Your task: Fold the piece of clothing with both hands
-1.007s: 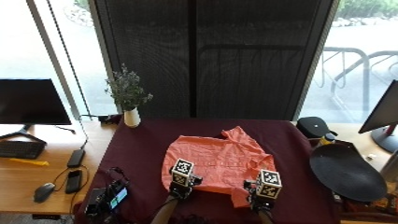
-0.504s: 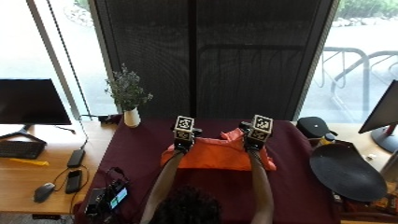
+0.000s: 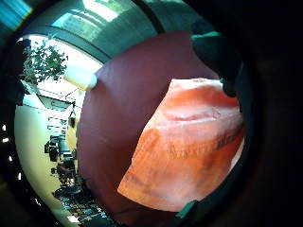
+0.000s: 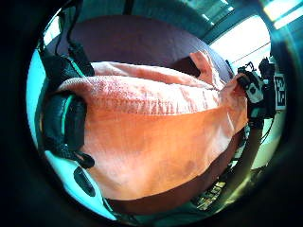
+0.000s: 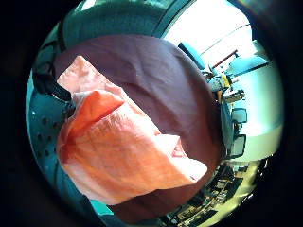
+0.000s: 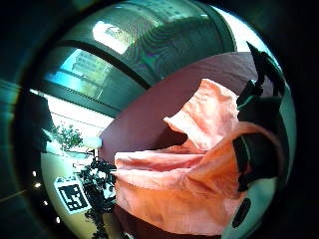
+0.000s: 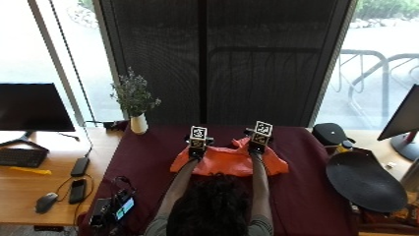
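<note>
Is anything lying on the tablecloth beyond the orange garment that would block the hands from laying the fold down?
Nothing visible does. The left hand and right hand both hold the orange garment, and the maroon tablecloth past it shows bare. The vase with a plant stands off at the far left corner.

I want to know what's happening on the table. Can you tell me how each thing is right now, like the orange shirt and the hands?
Orange cloth garment: folded over on the dark red tablecloth, far edge held by both hands.
Left hand: in a black glove, grips the garment's edge.
Right hand: in a black glove, grips the garment's edge.
White vase with dried plant: upright, at the table's far left corner.
Black monitor: dark screen.
</note>
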Action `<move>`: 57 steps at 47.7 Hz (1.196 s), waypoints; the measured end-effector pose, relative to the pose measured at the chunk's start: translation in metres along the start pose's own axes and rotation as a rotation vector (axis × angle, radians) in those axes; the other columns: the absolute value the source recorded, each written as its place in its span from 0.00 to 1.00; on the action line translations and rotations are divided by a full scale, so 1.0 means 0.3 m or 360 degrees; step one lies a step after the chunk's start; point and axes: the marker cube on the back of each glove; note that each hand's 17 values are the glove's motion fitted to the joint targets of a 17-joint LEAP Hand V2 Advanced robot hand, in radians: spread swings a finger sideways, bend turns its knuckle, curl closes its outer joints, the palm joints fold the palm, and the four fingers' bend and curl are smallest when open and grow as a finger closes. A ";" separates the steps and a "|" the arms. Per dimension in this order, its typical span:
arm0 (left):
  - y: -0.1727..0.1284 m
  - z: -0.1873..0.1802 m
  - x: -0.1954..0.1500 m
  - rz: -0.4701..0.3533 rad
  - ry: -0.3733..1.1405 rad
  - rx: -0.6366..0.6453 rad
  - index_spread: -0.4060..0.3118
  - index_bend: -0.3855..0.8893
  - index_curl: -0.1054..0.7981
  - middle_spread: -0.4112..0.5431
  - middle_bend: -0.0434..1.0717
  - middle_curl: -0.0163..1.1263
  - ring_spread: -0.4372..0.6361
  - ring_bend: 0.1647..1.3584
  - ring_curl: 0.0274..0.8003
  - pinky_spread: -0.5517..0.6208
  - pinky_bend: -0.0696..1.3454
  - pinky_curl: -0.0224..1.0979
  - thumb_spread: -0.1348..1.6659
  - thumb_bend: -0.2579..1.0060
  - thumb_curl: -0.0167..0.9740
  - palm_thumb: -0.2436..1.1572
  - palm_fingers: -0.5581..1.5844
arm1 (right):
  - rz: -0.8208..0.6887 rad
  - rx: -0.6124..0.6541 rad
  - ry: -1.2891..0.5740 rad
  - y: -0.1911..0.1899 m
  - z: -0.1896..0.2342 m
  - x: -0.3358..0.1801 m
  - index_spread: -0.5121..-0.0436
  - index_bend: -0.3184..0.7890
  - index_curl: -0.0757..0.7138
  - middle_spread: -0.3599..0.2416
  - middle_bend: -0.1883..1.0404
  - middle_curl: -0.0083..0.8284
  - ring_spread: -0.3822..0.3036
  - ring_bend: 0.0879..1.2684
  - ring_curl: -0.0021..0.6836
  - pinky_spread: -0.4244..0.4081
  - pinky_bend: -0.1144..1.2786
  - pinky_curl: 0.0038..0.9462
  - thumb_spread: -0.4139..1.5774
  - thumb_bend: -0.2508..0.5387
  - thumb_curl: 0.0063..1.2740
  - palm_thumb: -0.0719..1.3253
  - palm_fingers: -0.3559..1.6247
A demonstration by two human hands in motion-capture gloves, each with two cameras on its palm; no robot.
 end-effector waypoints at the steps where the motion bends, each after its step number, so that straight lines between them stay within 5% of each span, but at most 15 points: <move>1: -0.005 0.001 -0.005 -0.0012 -0.0011 0.0012 0.16 0.58 0.71 0.10 0.61 0.51 0.17 0.23 0.50 0.61 0.10 0.05 0.81 0.20 0.34 0.72 0.74 | 0.0013 -0.0023 0.0006 0.005 0.002 0.007 0.52 0.42 0.57 0.28 0.47 0.60 0.21 0.55 0.71 0.12 0.50 0.42 0.76 0.31 0.31 0.89 0.82; 8: -0.027 -0.035 -0.028 -0.0054 0.0088 0.0172 0.16 0.58 0.71 0.10 0.60 0.51 0.17 0.23 0.50 0.62 0.11 0.03 0.82 0.20 0.33 0.72 0.74 | -0.0089 0.0193 -0.0276 -0.023 -0.089 0.040 0.52 0.39 0.56 0.29 0.45 0.59 0.21 0.53 0.70 0.13 0.50 0.42 0.74 0.29 0.32 0.87 0.79; 11: -0.020 -0.061 -0.045 -0.0085 0.0166 0.0263 0.19 0.50 0.69 0.12 0.58 0.50 0.18 0.25 0.52 0.63 0.13 0.04 0.81 0.19 0.33 0.71 0.71 | -0.0058 0.0234 -0.0333 0.011 -0.146 0.103 0.50 0.37 0.54 0.32 0.35 0.55 0.27 0.46 0.67 0.23 0.52 0.43 0.75 0.24 0.30 0.80 0.65; 17: -0.022 -0.075 -0.101 -0.0088 0.0145 0.0508 0.25 0.42 0.65 0.15 0.45 0.47 0.21 0.27 0.53 0.64 0.18 0.07 0.80 0.18 0.32 0.68 0.65 | 0.0021 0.0193 -0.0465 0.164 -0.230 0.220 0.49 0.40 0.54 0.37 0.29 0.53 0.35 0.37 0.63 0.36 0.51 0.43 0.77 0.25 0.28 0.71 0.57; 22: 0.080 -0.034 -0.050 -0.0013 0.0258 0.0281 0.28 0.42 0.64 0.19 0.34 0.44 0.25 0.26 0.52 0.64 0.20 0.11 0.79 0.18 0.32 0.65 0.62 | 0.0306 0.0124 -0.0355 0.238 -0.160 0.384 0.49 0.38 0.51 0.45 0.25 0.49 0.47 0.31 0.61 0.46 0.56 0.45 0.79 0.25 0.27 0.64 0.49; 28: 0.122 0.049 -0.021 0.0030 0.0158 0.0143 0.30 0.42 0.62 0.22 0.27 0.42 0.30 0.23 0.50 0.65 0.21 0.14 0.78 0.18 0.31 0.61 0.60 | 0.0472 -0.0307 -0.0598 0.436 -0.133 0.437 0.49 0.35 0.46 0.55 0.26 0.46 0.61 0.29 0.57 0.56 0.63 0.46 0.80 0.24 0.25 0.52 0.43; 34: 0.151 0.134 0.024 0.0132 0.0136 -0.0050 0.33 0.40 0.60 0.29 0.18 0.39 0.38 0.20 0.49 0.66 0.28 0.19 0.81 0.19 0.30 0.58 0.54 | 0.0799 -0.0554 -0.0421 0.506 -0.022 0.555 0.46 0.26 0.35 0.65 0.24 0.41 0.64 0.45 0.61 0.55 0.71 0.46 0.79 0.22 0.22 0.37 0.44; 39: 0.177 0.181 0.037 0.0153 0.0151 -0.0211 0.34 0.40 0.58 0.33 0.15 0.37 0.43 0.20 0.48 0.68 0.31 0.22 0.85 0.21 0.29 0.58 0.50 | 0.0718 -0.0458 -0.0887 0.470 0.017 0.525 0.44 0.26 0.28 0.70 0.24 0.38 0.57 0.58 0.65 0.48 0.78 0.47 0.78 0.26 0.21 0.34 0.45; 42: 0.187 0.201 0.035 0.0128 0.0196 -0.0292 0.35 0.39 0.56 0.35 0.16 0.36 0.46 0.22 0.48 0.69 0.34 0.24 0.88 0.21 0.29 0.58 0.47 | 0.0768 -0.0427 -0.1099 0.472 0.021 0.520 0.43 0.21 0.22 0.73 0.26 0.38 0.49 0.66 0.68 0.39 0.84 0.48 0.78 0.33 0.23 0.39 0.48; 43: 0.188 0.206 0.030 0.0109 0.0211 -0.0311 0.35 0.42 0.57 0.35 0.17 0.36 0.46 0.22 0.48 0.69 0.33 0.24 0.88 0.21 0.28 0.58 0.49 | 0.0817 -0.0413 -0.1146 0.474 0.022 0.524 0.43 0.23 0.21 0.73 0.26 0.37 0.49 0.66 0.68 0.39 0.84 0.47 0.77 0.30 0.22 0.37 0.47; 46: 0.188 0.218 0.019 0.0063 0.0269 -0.0358 0.36 0.39 0.55 0.36 0.17 0.35 0.49 0.23 0.48 0.70 0.36 0.26 0.91 0.22 0.27 0.58 0.45 | 0.1000 -0.0364 -0.1270 0.482 0.036 0.541 0.45 0.32 0.21 0.72 0.27 0.37 0.44 0.68 0.68 0.33 0.83 0.46 0.78 0.41 0.25 0.50 0.52; 47: 0.189 0.220 0.018 0.0060 0.0283 -0.0371 0.36 0.40 0.55 0.37 0.18 0.35 0.50 0.24 0.47 0.70 0.36 0.26 0.92 0.22 0.27 0.58 0.45 | 0.1042 -0.0350 -0.1296 0.482 0.041 0.545 0.50 0.40 0.25 0.71 0.30 0.38 0.43 0.65 0.66 0.32 0.80 0.44 0.78 0.46 0.27 0.55 0.56; 48: 0.190 0.221 0.017 0.0058 0.0287 -0.0380 0.37 0.40 0.55 0.37 0.18 0.35 0.50 0.24 0.47 0.71 0.36 0.26 0.93 0.22 0.27 0.57 0.45 | 0.1068 -0.0338 -0.1319 0.480 0.046 0.547 0.49 0.35 0.23 0.72 0.27 0.37 0.42 0.66 0.66 0.31 0.81 0.44 0.78 0.44 0.26 0.54 0.54; 49: 0.191 0.221 0.015 0.0052 0.0279 -0.0384 0.36 0.41 0.54 0.37 0.18 0.35 0.51 0.24 0.47 0.71 0.36 0.26 0.93 0.22 0.27 0.57 0.44 | 0.1085 -0.0327 -0.1342 0.477 0.050 0.548 0.54 0.46 0.28 0.69 0.31 0.39 0.41 0.63 0.65 0.30 0.77 0.43 0.78 0.49 0.28 0.59 0.60; 57: 0.178 0.208 0.001 0.0023 0.0179 -0.0368 0.37 0.42 0.54 0.38 0.20 0.35 0.54 0.23 0.45 0.73 0.37 0.28 0.96 0.22 0.25 0.55 0.44 | 0.1105 -0.0150 -0.1543 0.430 0.015 0.496 0.59 0.46 0.39 0.56 0.30 0.43 0.34 0.51 0.60 0.24 0.65 0.38 0.74 0.54 0.33 0.74 0.70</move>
